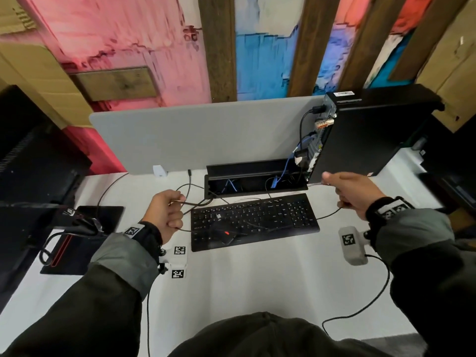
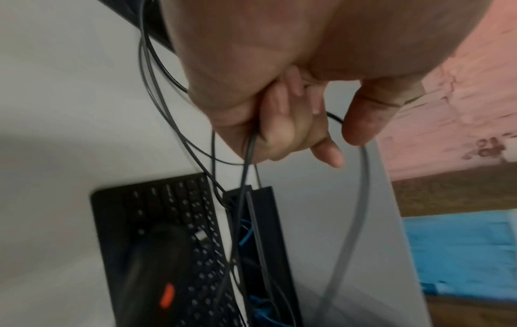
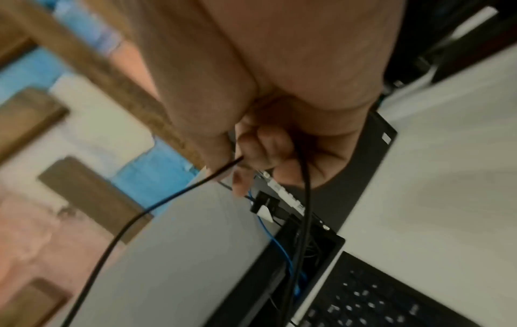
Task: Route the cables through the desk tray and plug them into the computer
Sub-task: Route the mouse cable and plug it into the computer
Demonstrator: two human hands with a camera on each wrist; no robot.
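Observation:
The black desk tray (image 1: 257,188) is sunk in the white desk behind the keyboard, its lid up, with blue and black cables inside. My left hand (image 1: 177,202) grips thin black cables (image 1: 195,203) that run into the tray's left end; the left wrist view shows the fingers of this left hand (image 2: 293,132) curled round a cable (image 2: 246,168) above the tray (image 2: 268,212). My right hand (image 1: 332,181) holds a black cable (image 1: 329,213) beside the lower rear of the black computer tower (image 1: 373,135). In the right wrist view the right hand (image 3: 260,161) clasps cables (image 3: 306,199) over the tray (image 3: 333,245) and ports (image 3: 282,194).
A black keyboard (image 1: 255,220) lies in front of the tray with a black mouse (image 1: 224,234) on it. A grey divider panel (image 1: 206,135) stands behind. A monitor (image 1: 31,163) and its base (image 1: 64,253) fill the left; a white adapter (image 1: 159,171) sits by the panel.

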